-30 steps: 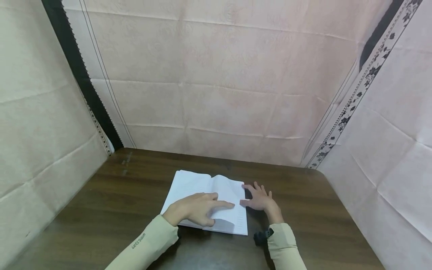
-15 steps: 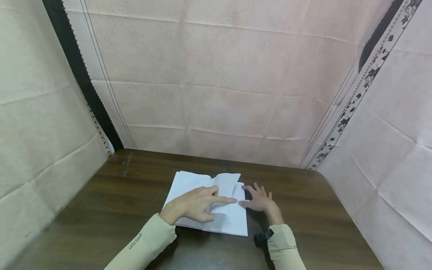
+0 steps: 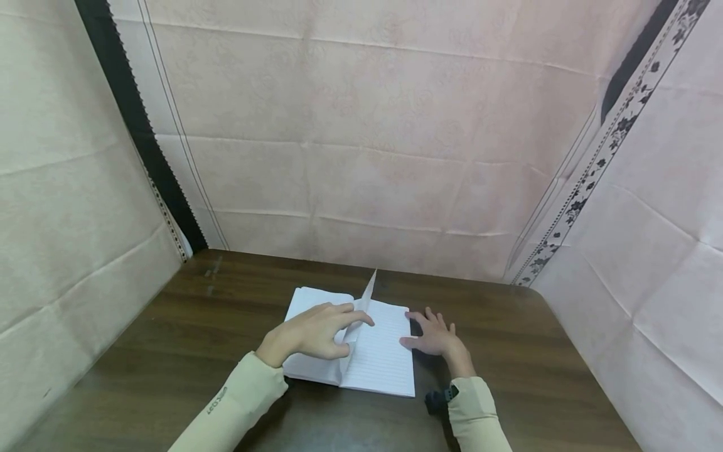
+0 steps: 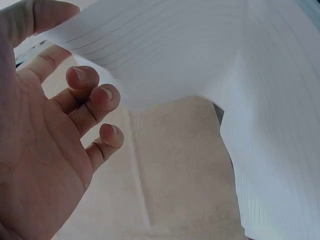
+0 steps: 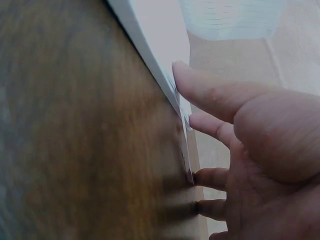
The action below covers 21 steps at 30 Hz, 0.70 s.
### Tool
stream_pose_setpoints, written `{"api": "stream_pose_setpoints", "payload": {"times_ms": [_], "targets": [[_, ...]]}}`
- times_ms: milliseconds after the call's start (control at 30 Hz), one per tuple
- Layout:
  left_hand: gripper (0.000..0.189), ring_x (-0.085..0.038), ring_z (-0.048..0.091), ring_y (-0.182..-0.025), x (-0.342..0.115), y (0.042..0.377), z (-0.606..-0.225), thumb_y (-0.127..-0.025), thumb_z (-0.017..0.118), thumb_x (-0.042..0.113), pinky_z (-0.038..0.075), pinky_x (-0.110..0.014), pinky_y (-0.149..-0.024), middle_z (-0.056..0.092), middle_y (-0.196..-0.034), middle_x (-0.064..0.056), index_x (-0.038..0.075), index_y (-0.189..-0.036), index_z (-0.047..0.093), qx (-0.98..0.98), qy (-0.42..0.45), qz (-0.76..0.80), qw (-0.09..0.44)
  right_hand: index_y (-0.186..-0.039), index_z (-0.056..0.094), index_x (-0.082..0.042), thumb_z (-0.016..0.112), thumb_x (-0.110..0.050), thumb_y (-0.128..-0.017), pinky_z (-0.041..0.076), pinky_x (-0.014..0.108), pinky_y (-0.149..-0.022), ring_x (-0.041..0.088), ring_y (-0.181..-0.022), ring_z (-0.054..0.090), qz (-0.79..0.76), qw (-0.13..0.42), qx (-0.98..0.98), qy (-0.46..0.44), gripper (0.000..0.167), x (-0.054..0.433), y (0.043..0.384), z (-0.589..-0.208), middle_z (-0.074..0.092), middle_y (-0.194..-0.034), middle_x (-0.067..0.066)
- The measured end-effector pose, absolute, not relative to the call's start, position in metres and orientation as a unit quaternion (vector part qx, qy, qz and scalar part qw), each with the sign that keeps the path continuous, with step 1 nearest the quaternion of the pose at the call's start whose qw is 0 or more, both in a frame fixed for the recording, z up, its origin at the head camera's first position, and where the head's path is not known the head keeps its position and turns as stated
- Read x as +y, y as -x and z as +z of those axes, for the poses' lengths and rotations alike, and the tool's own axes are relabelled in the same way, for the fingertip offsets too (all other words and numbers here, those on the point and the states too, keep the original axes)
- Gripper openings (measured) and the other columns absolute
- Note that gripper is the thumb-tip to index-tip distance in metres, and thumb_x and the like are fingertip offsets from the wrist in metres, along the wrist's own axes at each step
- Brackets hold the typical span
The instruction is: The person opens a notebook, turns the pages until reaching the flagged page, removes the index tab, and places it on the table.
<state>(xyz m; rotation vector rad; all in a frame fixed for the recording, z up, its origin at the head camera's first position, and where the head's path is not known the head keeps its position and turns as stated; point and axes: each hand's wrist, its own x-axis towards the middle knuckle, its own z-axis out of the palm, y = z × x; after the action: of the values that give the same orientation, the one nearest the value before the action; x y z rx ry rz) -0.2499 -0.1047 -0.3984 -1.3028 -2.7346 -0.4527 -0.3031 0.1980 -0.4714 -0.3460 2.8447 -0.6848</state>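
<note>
An open lined notebook point(image 3: 384, 361) lies on the brown table. My left hand point(image 3: 310, 333) is over its left half and pinches a turning page point(image 3: 368, 292) between thumb and index finger. That page point(image 4: 165, 55) stands up near the spine and bows in the left wrist view, where the other fingers are loosely bent below it. At the notebook's right edge is my right hand point(image 3: 436, 336), fingers spread. Its thumb point(image 5: 205, 92) presses on the paper near the edge in the right wrist view, while other fingertips touch down beside the notebook.
The wooden table point(image 3: 508, 376) extends around the notebook on all sides. Pale cloth walls point(image 3: 361, 157) rise behind the table and at both sides. A dark device point(image 3: 437, 400) is worn on the right wrist.
My left hand has moved left, lifting a page off the right half and bringing it upright near the spine. The right hand has stayed at the notebook's right edge.
</note>
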Motion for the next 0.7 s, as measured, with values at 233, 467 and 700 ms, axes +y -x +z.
{"api": "stream_pose_setpoints", "payload": {"times_ms": [233,467,700], "targets": [[0.03,-0.005,0.041,-0.063,-0.115,0.255,-0.4,-0.083,0.065,0.027,0.036,-0.023,-0.057,0.05,-0.081,0.007,0.022,-0.113,0.066,-0.898,0.41,-0.153,0.052,-0.15,0.045,-0.018,0.072,-0.048,-0.087,0.004,0.076,-0.108,0.056,-0.145,0.01,-0.24,0.098,0.958,0.12,0.075,0.198,0.303,-0.471,0.018,-0.16,0.03],[0.036,-0.007,0.041,-0.066,-0.121,0.257,-0.403,-0.087,0.066,0.056,0.035,-0.023,-0.059,0.043,-0.081,0.01,0.025,-0.105,0.068,-0.913,0.381,-0.123,0.07,-0.15,0.045,-0.018,0.072,-0.047,-0.087,0.002,0.076,-0.107,0.056,-0.145,0.009,-0.246,0.102,0.957,0.117,0.075,0.198,0.304,-0.472,0.018,-0.16,0.031],[0.042,-0.008,0.042,-0.068,-0.127,0.262,-0.405,-0.084,0.067,0.064,0.036,-0.023,-0.061,0.045,-0.082,0.009,0.023,-0.091,0.074,-0.921,0.363,-0.111,0.082,-0.151,0.045,-0.018,0.072,-0.047,-0.088,0.001,0.075,-0.108,0.055,-0.146,0.007,-0.249,0.105,0.956,0.118,0.074,0.199,0.303,-0.471,0.017,-0.161,0.029]]}}
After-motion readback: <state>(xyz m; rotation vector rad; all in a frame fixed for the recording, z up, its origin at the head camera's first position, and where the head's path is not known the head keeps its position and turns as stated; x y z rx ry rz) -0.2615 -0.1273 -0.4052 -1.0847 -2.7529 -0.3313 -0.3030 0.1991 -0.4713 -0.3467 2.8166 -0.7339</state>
